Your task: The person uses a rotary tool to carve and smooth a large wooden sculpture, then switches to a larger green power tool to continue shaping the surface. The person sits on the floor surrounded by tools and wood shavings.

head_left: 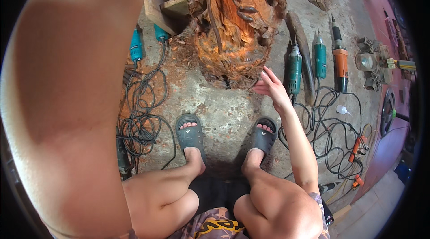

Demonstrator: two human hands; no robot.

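Observation:
A large carved piece of reddish-brown wood [237, 19] stands on the floor ahead of me, with dark stem and pod shapes in relief. Its rough round base comes down toward my feet. My right hand [272, 87] is at the lower right edge of that base, fingers stretched out and seeming to touch it, with nothing held. Close to the camera, my raised left arm [76, 104] fills the left side, blurred. The left hand itself lies outside the picture.
Green die grinders [294, 71] and an orange-bodied grinder [340, 66] lie at right by a wooden stick [306, 55]. Teal power tools [135, 45] lie at left. Tangled black cords [143, 118] spread on both sides. A wooden box [156, 12] stands beside the carving. Wood dust covers the concrete.

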